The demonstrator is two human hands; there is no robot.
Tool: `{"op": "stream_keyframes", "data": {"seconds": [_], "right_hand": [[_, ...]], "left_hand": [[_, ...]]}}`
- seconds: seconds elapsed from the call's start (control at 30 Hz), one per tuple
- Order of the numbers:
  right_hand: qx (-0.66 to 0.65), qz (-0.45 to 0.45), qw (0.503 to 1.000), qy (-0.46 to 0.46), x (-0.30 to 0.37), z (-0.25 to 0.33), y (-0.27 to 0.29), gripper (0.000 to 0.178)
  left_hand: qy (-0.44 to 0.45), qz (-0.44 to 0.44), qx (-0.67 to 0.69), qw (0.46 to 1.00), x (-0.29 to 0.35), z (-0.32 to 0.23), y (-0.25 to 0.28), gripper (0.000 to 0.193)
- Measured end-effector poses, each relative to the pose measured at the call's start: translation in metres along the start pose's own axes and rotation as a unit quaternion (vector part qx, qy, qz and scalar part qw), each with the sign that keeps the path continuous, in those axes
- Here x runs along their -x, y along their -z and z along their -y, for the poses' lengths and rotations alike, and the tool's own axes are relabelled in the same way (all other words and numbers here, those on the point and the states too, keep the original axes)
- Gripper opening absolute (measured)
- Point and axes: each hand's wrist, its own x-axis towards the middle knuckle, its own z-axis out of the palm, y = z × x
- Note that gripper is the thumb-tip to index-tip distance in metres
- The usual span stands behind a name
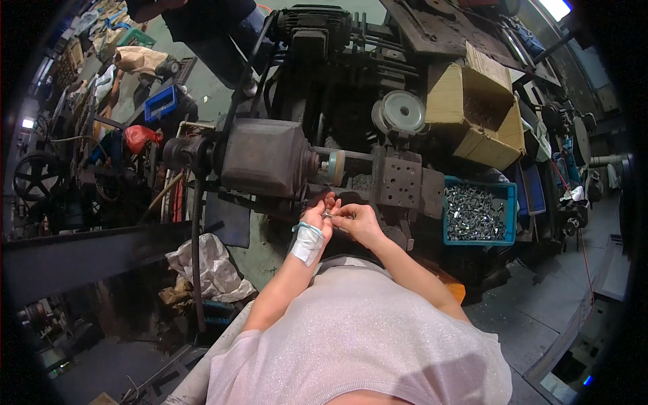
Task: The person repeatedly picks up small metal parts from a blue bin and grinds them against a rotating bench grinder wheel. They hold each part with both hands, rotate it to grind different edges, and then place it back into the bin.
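My left hand [317, 214] is turned palm up with its fingers curled, just in front of the lathe-like machine. A small shiny metal part [328, 215] lies at its palm. The fingertips of my right hand [360, 223] pinch that same part from the right. Its exact shape is too small to make out. A white patch [307, 244] and a light blue band [310, 229] are on my left wrist. Beyond my hands are the machine's spindle with a pale round wheel [336, 168] and a steel block with holes [401, 181].
A teal crate [513, 214] full of small metal parts stands right of the machine. Behind it sits an open cardboard box [442, 101]. The grey machine housing [263, 158] is on the left. A person [219, 40] stands past the machine. A white sack [210, 266] lies at lower left.
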Motion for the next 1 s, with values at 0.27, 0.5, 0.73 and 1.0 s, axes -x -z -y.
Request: {"op": "stream_keyframes", "data": {"seconds": [0.27, 0.5, 0.73, 1.0], "right_hand": [[-0.022, -0.079, 0.996, 0.044, -0.013, 0.0, 0.017, 0.017], [-0.102, -0.096, 0.99, -0.015, -0.025, -0.004, 0.021, 0.019], [-0.065, -0.159, 0.985, -0.002, -0.048, -0.017, 0.015, 0.022], [-0.052, -0.18, 0.982, 0.012, -0.063, -0.02, 0.013, 0.022]], "left_hand": [[-0.069, 0.104, -0.336, 0.934, 0.025, -0.009, -0.001, 0.028], [-0.135, 0.13, -0.47, 0.863, 0.018, -0.011, -0.009, 0.015], [-0.106, 0.109, -0.443, 0.883, -0.007, -0.008, -0.007, 0.014], [-0.121, 0.094, -0.395, 0.906, -0.02, -0.002, -0.008, 0.01]]}}
